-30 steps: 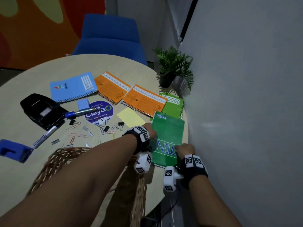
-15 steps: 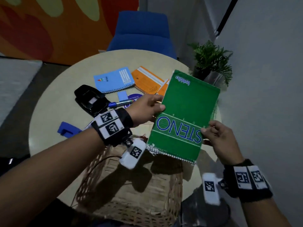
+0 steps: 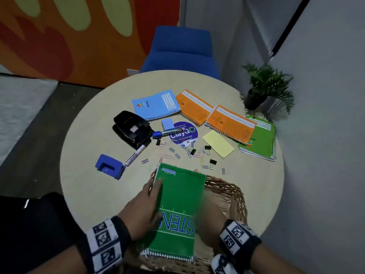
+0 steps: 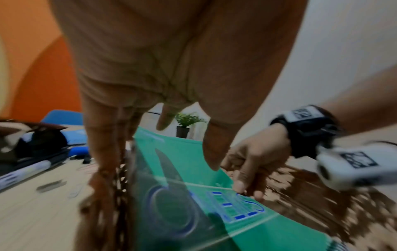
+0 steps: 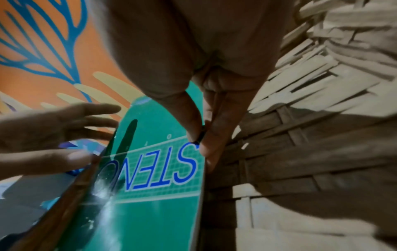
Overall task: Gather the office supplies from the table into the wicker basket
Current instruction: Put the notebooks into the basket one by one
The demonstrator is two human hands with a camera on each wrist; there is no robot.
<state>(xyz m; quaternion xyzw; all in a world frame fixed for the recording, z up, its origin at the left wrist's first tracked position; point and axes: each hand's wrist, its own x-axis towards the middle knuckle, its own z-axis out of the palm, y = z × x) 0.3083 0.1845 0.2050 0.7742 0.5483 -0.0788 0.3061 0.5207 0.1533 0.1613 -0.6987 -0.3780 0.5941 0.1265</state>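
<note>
A green STENO notebook (image 3: 178, 204) is tilted over the wicker basket (image 3: 235, 196) at the near edge of the round table (image 3: 88, 184), its spiral end toward me. In the right wrist view my right hand (image 5: 200, 137) pinches the notebook's (image 5: 150, 203) right edge between thumb and fingers, down inside the basket wall (image 5: 322, 135). The head view hides that hand behind the notebook. My left hand (image 3: 153, 192) lies along the notebook's left edge with straight fingers and does not grip it.
Farther out on the table lie a blue notebook (image 3: 156, 104), two orange ones (image 3: 194, 107) (image 3: 230, 123), a green spiral notebook (image 3: 260, 139), a black hole punch (image 3: 131, 128), two markers (image 3: 167, 132) (image 3: 136, 153), yellow sticky notes (image 3: 218, 144) and scattered clips (image 3: 187, 151). A potted plant (image 3: 264, 89) stands at the right.
Both hands lifted the green notebook off the table's right side and brought it down over the basket. The left hand's hold has eased to straight fingers.
</note>
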